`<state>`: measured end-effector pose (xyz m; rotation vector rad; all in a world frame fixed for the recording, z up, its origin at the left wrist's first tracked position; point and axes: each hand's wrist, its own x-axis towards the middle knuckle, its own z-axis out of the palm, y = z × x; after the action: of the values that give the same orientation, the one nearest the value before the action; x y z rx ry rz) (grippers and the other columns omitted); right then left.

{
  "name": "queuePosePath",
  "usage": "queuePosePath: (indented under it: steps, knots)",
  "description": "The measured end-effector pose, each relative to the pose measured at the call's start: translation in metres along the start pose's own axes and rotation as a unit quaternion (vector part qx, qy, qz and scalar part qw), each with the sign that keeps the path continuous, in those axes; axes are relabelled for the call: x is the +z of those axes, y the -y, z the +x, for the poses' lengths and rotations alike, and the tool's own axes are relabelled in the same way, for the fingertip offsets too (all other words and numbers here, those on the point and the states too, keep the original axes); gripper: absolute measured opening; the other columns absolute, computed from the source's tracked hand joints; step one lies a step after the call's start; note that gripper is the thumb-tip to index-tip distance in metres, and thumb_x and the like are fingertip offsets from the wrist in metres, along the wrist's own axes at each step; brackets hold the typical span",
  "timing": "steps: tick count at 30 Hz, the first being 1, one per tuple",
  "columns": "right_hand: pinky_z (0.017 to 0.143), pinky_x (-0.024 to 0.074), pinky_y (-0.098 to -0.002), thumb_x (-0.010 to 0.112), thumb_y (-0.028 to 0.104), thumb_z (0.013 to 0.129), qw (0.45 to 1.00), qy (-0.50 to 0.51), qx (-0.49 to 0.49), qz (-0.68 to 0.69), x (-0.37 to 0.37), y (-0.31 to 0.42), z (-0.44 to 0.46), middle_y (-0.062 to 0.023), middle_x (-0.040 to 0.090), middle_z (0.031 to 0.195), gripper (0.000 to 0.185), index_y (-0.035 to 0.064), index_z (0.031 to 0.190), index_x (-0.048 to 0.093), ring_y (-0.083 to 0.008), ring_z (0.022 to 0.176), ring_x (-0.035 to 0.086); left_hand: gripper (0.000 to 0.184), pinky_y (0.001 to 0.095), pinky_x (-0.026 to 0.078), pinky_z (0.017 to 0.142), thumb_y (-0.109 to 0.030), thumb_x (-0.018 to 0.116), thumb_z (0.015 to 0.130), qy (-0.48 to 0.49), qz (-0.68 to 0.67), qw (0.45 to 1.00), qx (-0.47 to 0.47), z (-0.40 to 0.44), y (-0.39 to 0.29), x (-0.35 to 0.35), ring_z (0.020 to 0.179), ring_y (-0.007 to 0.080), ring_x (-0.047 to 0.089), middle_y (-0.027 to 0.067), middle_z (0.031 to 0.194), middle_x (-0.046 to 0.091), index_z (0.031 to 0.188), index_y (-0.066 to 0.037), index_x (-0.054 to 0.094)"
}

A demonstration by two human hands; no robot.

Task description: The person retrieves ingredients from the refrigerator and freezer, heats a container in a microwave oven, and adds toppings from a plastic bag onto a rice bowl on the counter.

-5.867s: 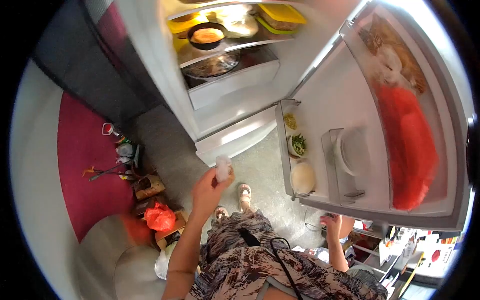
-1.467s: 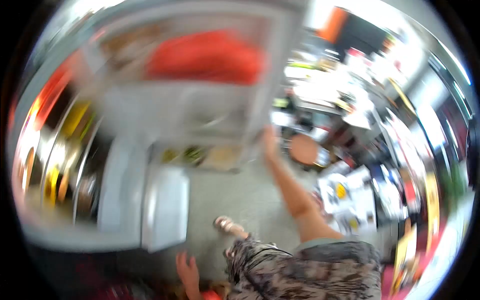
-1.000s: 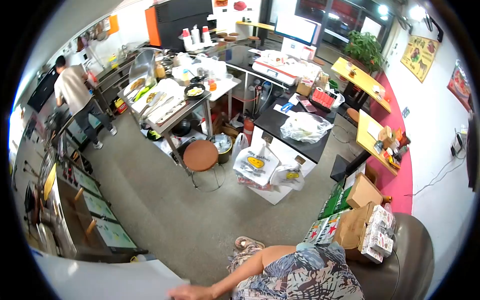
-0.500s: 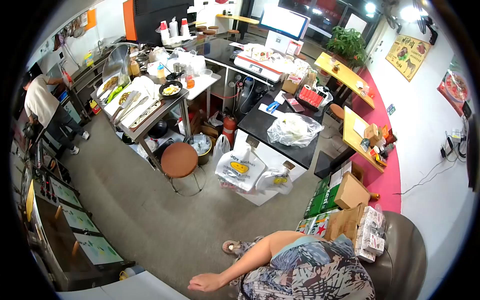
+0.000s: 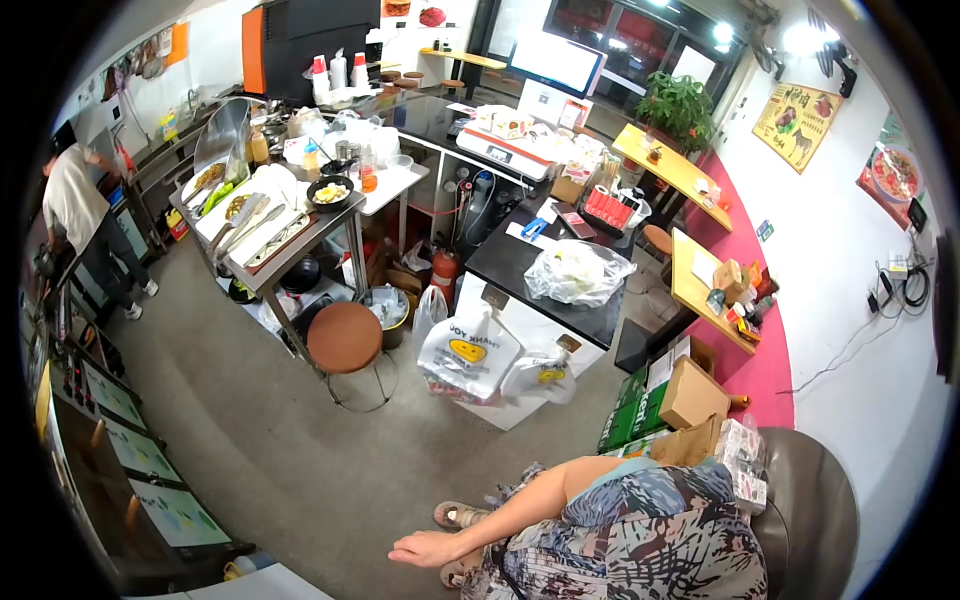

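Right hand poised apart from the white panel, fingers pointing left

Right hand (image 5: 425,548): back uppermost, fingers extended and loosely together, free of any grip. Left hand out of view; its state cannot be told. Forearm slants down-left from the shoulder; fingertips point to the left of the view.

White panel (image 5: 270,583), nearest to the hand: at the bottom edge, below and left of the fingertips, apart from them. Smooth, flat, pale; one blunt corner points up the view. Mostly cut off by the frame, so its long axis cannot be told.

Below the forearm: printed garment (image 5: 640,545), creased cloth, dark and pale streaks. Sandals (image 5: 460,515) on a dull grey floor (image 5: 270,450).

Farther out: stool (image 5: 345,338), round brown seat on thin metal legs. Black-topped desk (image 5: 492,258), glossy, bearing a crumpled clear plastic bag (image 5: 580,270); printed white bags (image 5: 470,352) hang at its front. Right: cardboard box (image 5: 692,392), angular, tilted. Far left: a co-worker (image 5: 78,200) in a light top, standing.
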<state>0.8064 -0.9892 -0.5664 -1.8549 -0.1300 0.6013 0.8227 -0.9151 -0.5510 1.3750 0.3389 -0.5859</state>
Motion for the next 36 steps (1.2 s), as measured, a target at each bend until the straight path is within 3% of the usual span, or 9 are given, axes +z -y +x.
queuePosePath:
  steps: [10,16,24,31,36]
  knots:
    - [0.077,0.0472,-0.049,0.038,0.046,0.102,0.999,0.048,0.01,0.002,0.0,-0.026,-0.006,-0.0251,0.064,0.085,0.056,-0.0053,0.098,0.06,-0.0411,0.085,0.063,0.048,0.0426,0.049,0.095,-0.023,0.061,0.095,0.026,-0.065,0.996,-0.055,0.023,0.029,0.014,0.117,0.0341,0.056,0.0207,0.135,0.052,0.136,-0.002,0.048]
    - [0.073,0.0473,-0.0485,0.038,0.042,0.102,0.999,0.033,0.001,-0.022,-0.013,-0.052,-0.012,-0.0234,0.064,0.081,0.053,-0.0059,0.089,0.058,-0.0388,0.081,0.063,0.047,0.0425,0.049,0.096,-0.024,0.061,0.095,0.033,-0.106,0.99,-0.09,0.042,0.048,0.019,0.118,0.034,0.056,0.0204,0.134,0.052,0.135,-0.001,0.048]
    - [0.067,0.0489,-0.0401,0.039,0.04,0.103,0.998,0.017,0.058,0.004,-0.017,-0.091,-0.01,-0.0085,0.062,0.068,0.048,0.0004,0.084,0.059,-0.0231,0.066,0.063,0.047,0.0425,0.048,0.097,-0.025,0.06,0.096,0.032,-0.144,0.98,-0.131,0.067,0.066,0.013,0.118,0.0339,0.056,0.02,0.134,0.053,0.134,-0.001,0.049]
    - [0.064,0.0492,-0.0402,0.038,0.041,0.102,0.995,0.042,0.07,0.056,-0.001,-0.073,-0.003,-0.0099,0.062,0.067,0.05,-0.0004,0.083,0.059,-0.0233,0.065,0.063,0.046,0.0424,0.048,0.097,-0.025,0.059,0.096,0.022,-0.16,0.977,-0.141,0.074,0.063,-0.004,0.119,0.0338,0.055,0.0196,0.134,0.053,0.134,0.0,0.05]
    - [0.065,0.0494,-0.0418,0.042,0.039,0.1,0.998,0.055,0.018,0.01,0.024,-0.07,0.019,-0.0141,0.063,0.066,0.048,-0.0019,0.086,0.061,-0.0272,0.066,0.065,0.046,0.0424,0.048,0.098,-0.026,0.059,0.096,0.01,-0.171,0.974,-0.148,0.078,0.059,-0.023,0.12,0.0337,0.055,0.0193,0.134,0.054,0.133,0.0,0.05]
